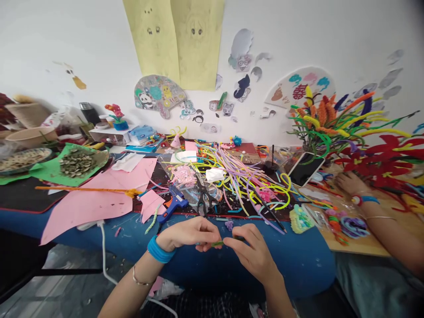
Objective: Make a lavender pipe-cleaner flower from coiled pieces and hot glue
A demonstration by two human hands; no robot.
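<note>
Close to the table's front edge, my left hand (195, 234) and my right hand (252, 248) meet over the blue cloth. Between their fingertips is a short green strip (217, 243), which looks like a piece of pipe cleaner. Both hands are closed in a pinch on it, one from each side, and the fingers hide most of it. Just beyond them lies a small purple curl (229, 225). Black-handled scissors (206, 201) and a blue glue gun (175, 202) rest behind my left hand.
Many pipe cleaners (243, 176) cover the table's middle. Pink sheets (109, 194) and an orange stick (86, 189) lie left. A phone (305, 169) leans at the right, near another person's hand (351, 183). A white cable (104, 251) hangs over the front edge.
</note>
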